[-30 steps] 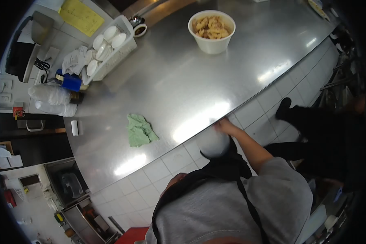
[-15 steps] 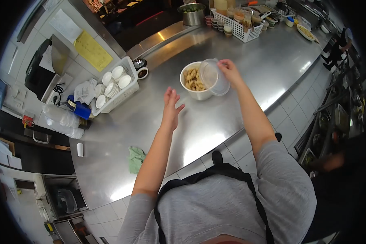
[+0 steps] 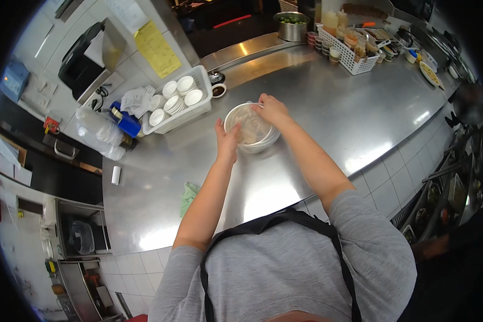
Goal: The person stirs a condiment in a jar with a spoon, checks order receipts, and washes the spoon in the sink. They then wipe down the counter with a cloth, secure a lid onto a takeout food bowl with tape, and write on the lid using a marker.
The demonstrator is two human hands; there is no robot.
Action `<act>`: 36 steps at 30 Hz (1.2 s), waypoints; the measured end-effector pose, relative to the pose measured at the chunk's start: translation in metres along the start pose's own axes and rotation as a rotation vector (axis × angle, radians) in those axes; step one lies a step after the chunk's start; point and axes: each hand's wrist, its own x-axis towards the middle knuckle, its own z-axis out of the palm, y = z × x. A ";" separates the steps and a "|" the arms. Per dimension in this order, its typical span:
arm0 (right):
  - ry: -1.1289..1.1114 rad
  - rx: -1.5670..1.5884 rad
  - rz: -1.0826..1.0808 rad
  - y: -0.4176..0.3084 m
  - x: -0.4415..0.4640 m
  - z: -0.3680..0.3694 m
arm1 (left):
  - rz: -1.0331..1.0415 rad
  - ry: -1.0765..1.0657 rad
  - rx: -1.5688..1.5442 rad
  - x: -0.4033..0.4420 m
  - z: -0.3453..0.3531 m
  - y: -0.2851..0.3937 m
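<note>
A white round bowl [image 3: 260, 146] of food stands on the steel table [image 3: 306, 123], with a clear plastic lid [image 3: 249, 122] over its opening. My right hand [image 3: 272, 111] grips the lid's edge at the far right side, fingers bent over the rim. At the bowl's left side is my left hand [image 3: 228, 140], its fingers apart and touching the rim. The food shows only dimly through the lid. Whether the lid is seated all round cannot be made out.
A white basket [image 3: 198, 111] of small white lids and a sauce cup [image 3: 218, 90] stand behind left. A green cloth [image 3: 188, 198] lies beyond my left forearm. At the back right are a metal pot [image 3: 293, 29] and a basket of bottles [image 3: 354, 61].
My right hand has carried the lid from beside the bowl onto its top. My left hand has come in from the left to touch the bowl. The camera view has shifted.
</note>
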 end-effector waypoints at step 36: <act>-0.035 0.051 -0.179 -0.074 -0.013 0.083 | 0.257 0.275 0.365 0.018 -0.113 -0.014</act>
